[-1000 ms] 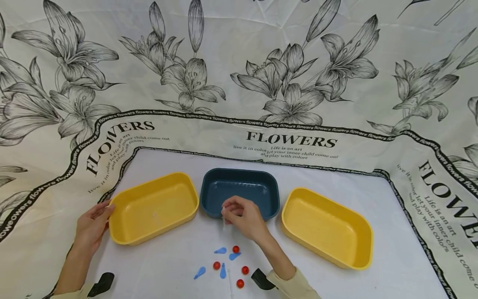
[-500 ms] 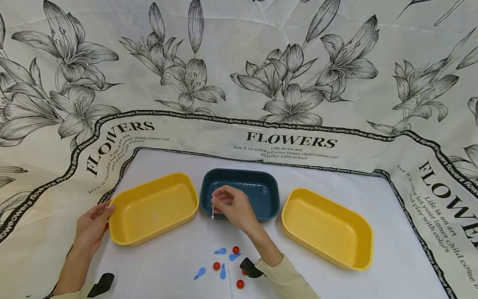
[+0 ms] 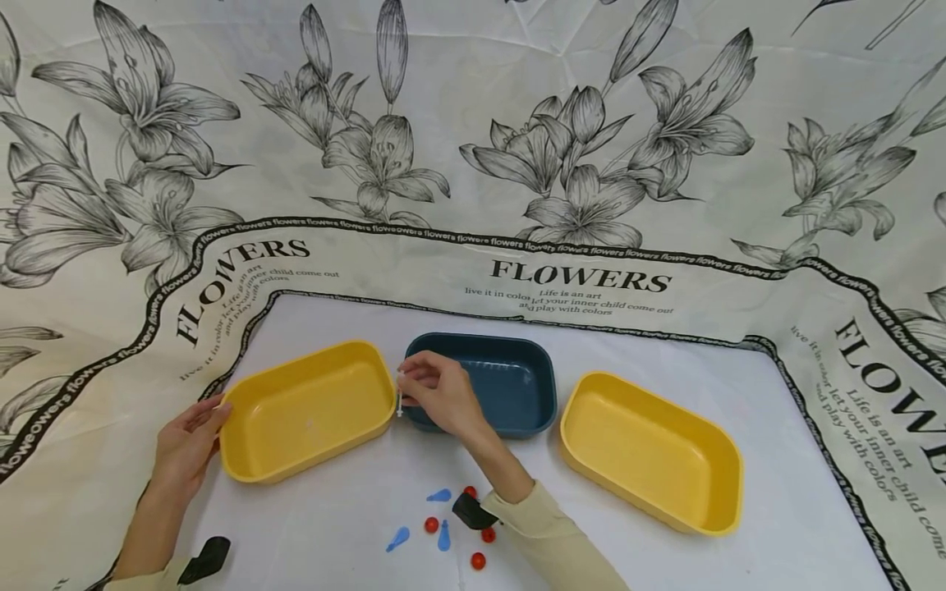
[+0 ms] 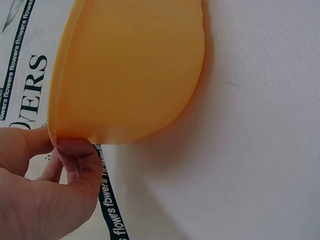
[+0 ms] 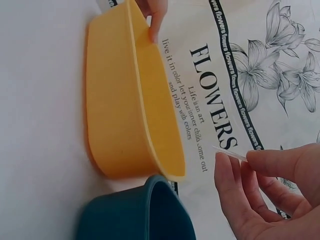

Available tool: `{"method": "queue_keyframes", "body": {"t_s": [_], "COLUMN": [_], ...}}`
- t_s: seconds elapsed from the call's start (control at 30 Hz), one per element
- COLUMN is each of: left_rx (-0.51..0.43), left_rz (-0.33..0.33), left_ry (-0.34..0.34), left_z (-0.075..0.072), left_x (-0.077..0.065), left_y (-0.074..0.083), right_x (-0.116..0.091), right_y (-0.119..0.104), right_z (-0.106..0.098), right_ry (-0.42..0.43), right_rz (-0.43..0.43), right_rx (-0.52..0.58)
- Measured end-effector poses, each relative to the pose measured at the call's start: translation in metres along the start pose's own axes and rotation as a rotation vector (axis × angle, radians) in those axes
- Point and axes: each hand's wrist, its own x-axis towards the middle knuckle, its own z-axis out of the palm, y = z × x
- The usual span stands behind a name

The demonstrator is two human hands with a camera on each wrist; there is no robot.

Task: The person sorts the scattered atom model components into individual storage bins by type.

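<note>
In the head view my left hand [image 3: 183, 447] holds the outer end of the left yellow plastic bin [image 3: 310, 450]; the left wrist view shows its thumb and fingers pinching the rim [image 4: 53, 127]. My right hand [image 3: 442, 396] is above the left end of the dark blue bin [image 3: 510, 386], beside the yellow bin's right end. Between thumb and fingertips it pinches a thin, clear whitish plastic stick [image 3: 400, 404], which hangs down with a small cross-shaped tip. In the right wrist view the stick [image 5: 231, 153] pokes out past the fingertips.
A second yellow bin [image 3: 654, 451] stands to the right, angled. On the white table in front lie several red balls [image 3: 431, 525] and several light blue drop-shaped pieces [image 3: 397, 539], some behind the right wrist's black camera strap [image 3: 473, 510]. A flower-printed cloth [image 3: 576, 275] walls the back.
My right hand has moved left and slightly farther away, carrying the stick from the blue bin's front edge to the gap by the left yellow bin. The left hand keeps its grip.
</note>
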Motion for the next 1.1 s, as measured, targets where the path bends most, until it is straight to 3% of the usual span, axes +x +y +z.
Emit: {"method": "queue_keyframes", "body": {"t_s": [0.1, 0.37, 0.67, 0.73, 1.1], "left_rx": [0.01, 0.008, 0.012, 0.01, 0.027], "left_rz": [0.0, 0.013, 0.019, 0.02, 0.048], "left_ry": [0.004, -0.017, -0.02, -0.024, 0.007], "left_z": [0.0, -0.001, -0.001, -0.001, -0.001], "left_x": [0.0, 0.001, 0.001, 0.0, 0.003], "left_y": [0.0, 0.0, 0.0, 0.001, -0.002], "right_x": [0.007, 0.031, 0.04, 0.046, 0.056], "right_y": [0.001, 0.029, 0.023, 0.033, 0.042], "right_z": [0.005, 0.024, 0.042, 0.046, 0.068], "right_ry": [-0.008, -0.003, -0.036, -0.038, -0.088], "right_rz": [0.01, 0.041, 0.081, 0.072, 0.115], "right_rx": [0.018, 0.005, 0.018, 0.001, -0.063]}}
